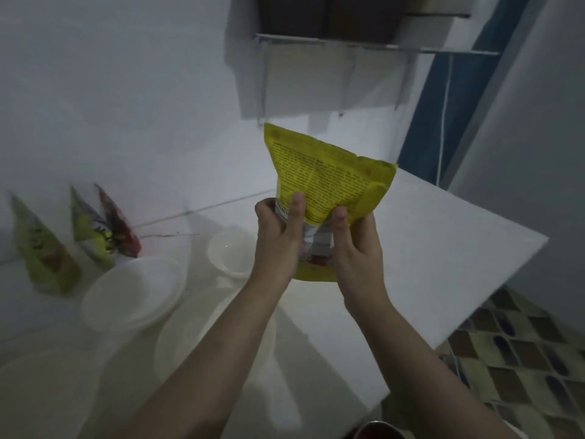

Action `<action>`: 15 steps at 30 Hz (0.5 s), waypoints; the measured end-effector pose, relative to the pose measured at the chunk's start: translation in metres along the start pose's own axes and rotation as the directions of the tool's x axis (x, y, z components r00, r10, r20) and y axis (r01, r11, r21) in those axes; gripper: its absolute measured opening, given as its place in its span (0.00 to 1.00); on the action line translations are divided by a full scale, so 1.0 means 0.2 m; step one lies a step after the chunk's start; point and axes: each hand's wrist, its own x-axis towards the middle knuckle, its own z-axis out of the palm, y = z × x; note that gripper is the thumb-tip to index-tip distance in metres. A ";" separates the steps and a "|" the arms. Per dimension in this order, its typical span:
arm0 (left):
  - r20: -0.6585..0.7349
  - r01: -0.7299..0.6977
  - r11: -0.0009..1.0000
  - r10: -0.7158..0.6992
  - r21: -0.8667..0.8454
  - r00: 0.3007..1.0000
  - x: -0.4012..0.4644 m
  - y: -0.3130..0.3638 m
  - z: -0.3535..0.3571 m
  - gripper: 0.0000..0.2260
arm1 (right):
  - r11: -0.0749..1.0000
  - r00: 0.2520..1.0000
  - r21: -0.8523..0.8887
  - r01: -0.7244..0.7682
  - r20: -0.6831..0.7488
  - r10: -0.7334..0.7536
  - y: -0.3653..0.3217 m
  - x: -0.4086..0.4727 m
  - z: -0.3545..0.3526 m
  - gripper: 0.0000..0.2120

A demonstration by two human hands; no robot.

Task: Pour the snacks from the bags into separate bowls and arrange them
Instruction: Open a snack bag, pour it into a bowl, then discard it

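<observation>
While both hands (pixel 311 239) grip it, yellow bag (pixel 329 175) stands upright — long axis vertical.

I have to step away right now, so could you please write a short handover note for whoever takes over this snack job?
Left hand and right hand: both grip the yellow bag, held up over the white table; whether it is open is unclear.
Three other bags stand at the wall, far left.
White bowls sit on the table below and left of the hands; they look empty.
Done: nothing poured, as far as visible.
Left: pour each bag into its own bowl, then arrange them.
</observation>
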 end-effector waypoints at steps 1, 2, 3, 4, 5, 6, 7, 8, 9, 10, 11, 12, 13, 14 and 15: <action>0.026 0.005 1.000 -0.005 -0.002 1.000 -0.01 -0.02 0.09 0.29 | 1.000 1.000 -0.011 -0.012 -0.015 0.012 0.02 0.01 -0.09 0.14; 0.046 0.013 1.000 -0.014 0.004 0.999 -0.01 -0.04 0.17 0.29 | 1.000 0.999 -0.019 -0.024 -0.025 0.023 0.04 0.02 -0.18 0.14; 0.064 0.023 1.000 -0.025 0.019 0.998 -0.02 -0.07 0.25 0.29 | 0.999 0.999 -0.025 -0.032 -0.030 0.032 0.06 0.04 -0.25 0.14; 0.076 0.032 0.999 -0.036 0.041 0.996 -0.02 -0.10 0.31 0.29 | 0.999 0.999 -0.021 -0.046 -0.029 0.045 0.08 0.04 -0.32 0.14; 0.075 0.036 0.996 -0.041 0.076 0.996 -0.02 -0.13 0.37 0.29 | 0.998 0.998 -0.019 -0.062 -0.026 0.062 0.10 0.05 -0.39 0.14; 0.053 0.029 0.990 -0.036 0.136 0.998 -0.02 -0.17 0.41 0.30 | 0.996 0.996 -0.019 -0.083 -0.022 0.083 0.13 0.05 -0.44 0.13; 0.020 0.014 0.976 -0.019 0.216 1.000 -0.01 -0.20 0.46 0.30 | 0.995 0.995 -0.027 -0.099 -0.018 0.098 0.16 0.06 -0.49 0.12; -0.004 0.004 0.954 -0.003 0.299 1.000 -0.01 -0.24 0.49 0.31 | 0.993 0.993 -0.033 -0.115 -0.010 0.114 0.19 0.06 -0.53 0.11; -0.016 0.014 0.932 -0.009 0.362 1.000 -0.01 -0.26 0.52 0.30 | 0.991 0.992 -0.039 -0.125 -0.004 0.125 0.22 0.06 -0.56 0.11; -0.018 0.043 0.917 -0.039 0.397 0.999 -0.02 -0.28 0.55 0.30 | 0.988 0.989 -0.042 -0.148 0.000 0.148 0.25 0.07 -0.59 0.11; -0.007 0.073 0.911 -0.076 0.407 0.997 -0.02 -0.30 0.57 0.30 | 0.985 0.986 -0.052 -0.165 0.002 0.166 0.28 0.07 -0.62 0.12; 0.013 0.096 0.913 -0.110 0.397 0.994 -0.03 -0.33 0.58 0.32 | 0.981 0.983 -0.059 -0.185 0.009 0.185 0.30 0.07 -0.64 0.12; 0.037 0.110 0.919 -0.134 0.379 0.990 -0.03 -0.34 0.59 0.34 | 0.975 0.977 -0.069 -0.210 0.012 0.211 0.33 0.06 -0.66 0.13; 0.059 0.118 0.927 -0.149 0.355 0.987 -0.03 -0.37 0.59 0.35 | 0.969 0.971 -0.071 -0.235 0.025 0.237 0.35 0.06 -0.67 0.14; 0.080 0.124 0.935 -0.158 0.332 0.984 -0.02 -0.38 0.59 0.35 | 0.962 0.963 -0.072 -0.263 0.040 0.266 0.36 0.06 -0.68 0.17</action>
